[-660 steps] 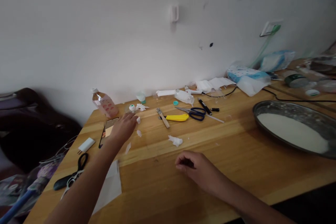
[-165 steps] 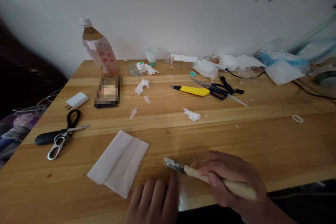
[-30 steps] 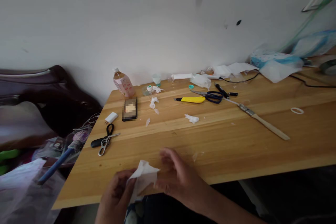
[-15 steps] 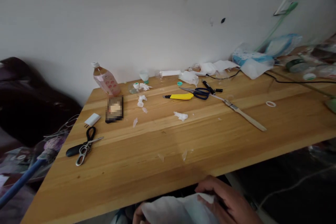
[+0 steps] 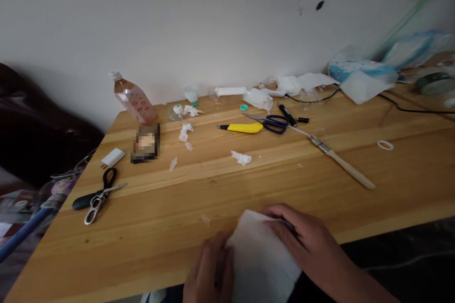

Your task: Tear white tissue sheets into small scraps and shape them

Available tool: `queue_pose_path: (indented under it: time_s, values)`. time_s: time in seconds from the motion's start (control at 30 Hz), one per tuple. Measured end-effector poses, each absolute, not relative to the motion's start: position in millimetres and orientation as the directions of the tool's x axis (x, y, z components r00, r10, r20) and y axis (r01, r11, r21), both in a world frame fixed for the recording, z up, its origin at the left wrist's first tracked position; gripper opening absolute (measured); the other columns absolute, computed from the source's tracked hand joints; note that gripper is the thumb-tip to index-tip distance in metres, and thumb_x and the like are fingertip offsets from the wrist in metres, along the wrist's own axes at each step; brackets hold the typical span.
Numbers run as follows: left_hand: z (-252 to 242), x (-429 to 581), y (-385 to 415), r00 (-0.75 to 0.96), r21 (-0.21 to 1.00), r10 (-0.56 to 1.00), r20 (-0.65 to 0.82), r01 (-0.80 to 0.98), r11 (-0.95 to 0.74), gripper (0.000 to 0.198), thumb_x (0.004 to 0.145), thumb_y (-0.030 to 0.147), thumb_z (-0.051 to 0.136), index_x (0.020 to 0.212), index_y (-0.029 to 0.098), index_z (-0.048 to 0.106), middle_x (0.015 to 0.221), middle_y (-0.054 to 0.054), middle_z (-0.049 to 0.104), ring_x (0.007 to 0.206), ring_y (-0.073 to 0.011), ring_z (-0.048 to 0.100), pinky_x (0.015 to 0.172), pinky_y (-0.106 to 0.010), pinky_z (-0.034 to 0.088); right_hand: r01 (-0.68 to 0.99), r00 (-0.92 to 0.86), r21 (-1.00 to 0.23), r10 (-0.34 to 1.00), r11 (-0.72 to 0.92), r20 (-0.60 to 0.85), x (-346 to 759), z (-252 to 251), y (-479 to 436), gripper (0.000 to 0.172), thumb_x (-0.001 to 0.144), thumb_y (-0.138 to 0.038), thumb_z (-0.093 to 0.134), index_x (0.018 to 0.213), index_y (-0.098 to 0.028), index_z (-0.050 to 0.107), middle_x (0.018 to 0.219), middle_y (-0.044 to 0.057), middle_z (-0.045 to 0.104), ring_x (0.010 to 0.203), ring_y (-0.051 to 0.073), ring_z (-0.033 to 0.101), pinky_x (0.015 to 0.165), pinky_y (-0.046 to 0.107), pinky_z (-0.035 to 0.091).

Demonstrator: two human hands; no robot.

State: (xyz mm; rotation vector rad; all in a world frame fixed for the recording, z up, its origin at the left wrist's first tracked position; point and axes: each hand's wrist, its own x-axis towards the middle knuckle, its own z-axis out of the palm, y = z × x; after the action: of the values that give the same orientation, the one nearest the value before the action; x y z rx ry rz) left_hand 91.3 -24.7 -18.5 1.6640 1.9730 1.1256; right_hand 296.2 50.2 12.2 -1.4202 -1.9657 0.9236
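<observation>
White sheet (image 5: 263, 260) gripped at opposite sides by left hand (image 5: 212, 270) and right hand (image 5: 314, 241): apply light, even tension.

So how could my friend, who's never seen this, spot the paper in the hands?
Find the big wooden table, then look at its near edge for a left hand and a right hand. The white paper is between them. Unlike the little white scraps lying farther back, it's a big sheet, and the only one the hands touch.
</observation>
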Motion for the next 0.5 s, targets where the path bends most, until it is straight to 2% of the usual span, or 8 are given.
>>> queue_pose_path:
  time_s: [0.1, 0.23, 0.33, 0.4, 0.5]
  values:
    - [-17.8, 83.6, -8.9, -0.095, 0.578, 0.953, 0.288, 0.810, -0.094, 0.028, 0.103, 0.032, 0.046, 0.122, 0.027, 0.066, 0.106, -0.006, 0.076, 0.095, -0.0192, 0.075, 0.079, -0.027, 0.061, 0.647, -0.328, -0.703, 0.940, 0.295, 0.093, 284.7, 5.9, 70.7, 0.019, 0.102, -0.032, 0.048, 0.097, -0.025, 0.065, 0.090, 0.002, 0.073, 0.083, 0.018, 0.071, 0.073, 0.030, 0.055]
    - [-20.5, 76.3, -4.2, 0.023, 0.370, 0.933, 0.358, 0.914, -0.165, 0.035, 0.099, 0.017, 0.052, 0.132, 0.027, 0.060, 0.113, -0.007, 0.072, 0.101, -0.0215, 0.071, 0.086, -0.033, 0.059, 0.692, -0.361, -0.595, 0.910, 0.409, 0.205, 278.5, -5.8, 83.4, 0.020, 0.103, -0.029, 0.046, 0.094, -0.022, 0.062, 0.088, 0.004, 0.069, 0.082, 0.020, 0.067, 0.072, 0.033, 0.053]
    - [-17.0, 72.5, -6.3, 0.095, 0.234, 0.911, 0.401, 0.951, -0.201, 0.049, 0.092, 0.004, 0.055, 0.135, 0.028, 0.060, 0.125, -0.011, 0.066, 0.106, -0.0269, 0.066, 0.091, -0.043, 0.056, 0.710, -0.359, -0.551, 0.898, 0.440, 0.254, 278.0, -11.0, 86.2, 0.014, 0.103, -0.027, 0.049, 0.106, -0.021, 0.062, 0.099, 0.007, 0.069, 0.092, 0.023, 0.067, 0.079, 0.038, 0.056]
    - [-12.2, 73.0, -7.3, 0.151, 0.157, 0.878, 0.455, 0.956, -0.246, 0.053, 0.089, -0.002, 0.055, 0.134, 0.024, 0.061, 0.134, -0.012, 0.063, 0.118, -0.0304, 0.060, 0.098, -0.045, 0.051, 0.723, -0.343, -0.513, 0.885, 0.463, 0.315, 278.1, -9.7, 85.1, 0.021, 0.102, -0.027, 0.051, 0.119, -0.018, 0.059, 0.110, 0.011, 0.067, 0.103, 0.026, 0.065, 0.086, 0.044, 0.057]
    - [-7.1, 77.2, -5.9, 0.305, 0.072, 0.800, 0.517, 0.915, -0.396, 0.051, 0.091, -0.004, 0.045, 0.134, 0.018, 0.061, 0.135, -0.008, 0.066, 0.139, -0.0273, 0.047, 0.115, -0.040, 0.037, 0.737, -0.356, -0.416, 0.829, 0.533, 0.432, 279.3, -0.3, 78.3, 0.026, 0.102, -0.020, 0.051, 0.126, -0.013, 0.058, 0.116, 0.015, 0.066, 0.109, 0.027, 0.062, 0.092, 0.047, 0.054]
